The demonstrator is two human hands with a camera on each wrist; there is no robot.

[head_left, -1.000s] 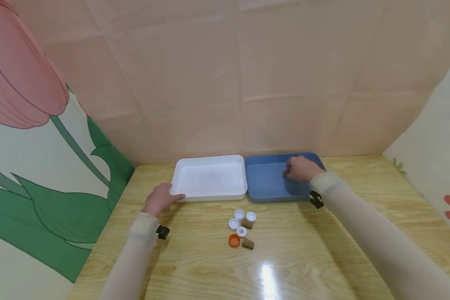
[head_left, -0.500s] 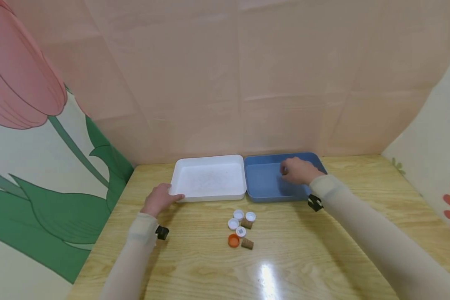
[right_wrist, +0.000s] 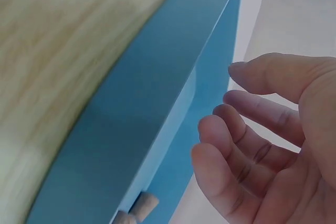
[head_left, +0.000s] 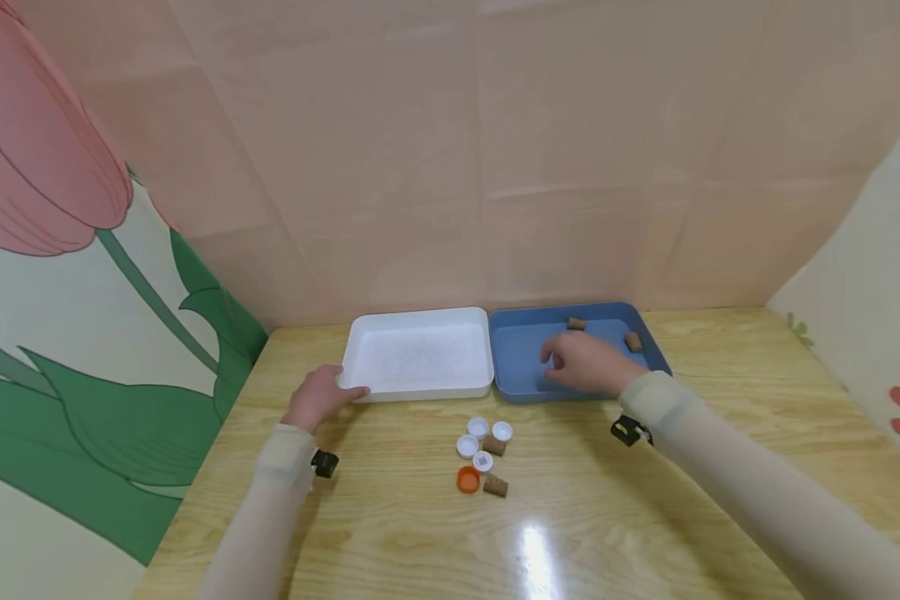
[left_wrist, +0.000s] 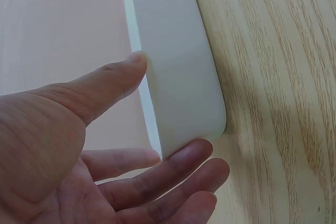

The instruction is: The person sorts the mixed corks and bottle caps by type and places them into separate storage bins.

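Gripping white tray point(head_left: 420, 354) with left hand point(head_left: 319, 398), probably to steady it; holding right hand point(head_left: 587, 362) relaxed, empty, over blue tray point(head_left: 519, 354).

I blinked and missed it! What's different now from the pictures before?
The right hand moved toward the person and slightly left, over the blue tray. Its fingers now hold nothing. Two corks now show in that tray; I can't tell if they were held or just hidden. The left hand still grips the corner of the white tray, and the caps and table corks stayed put.
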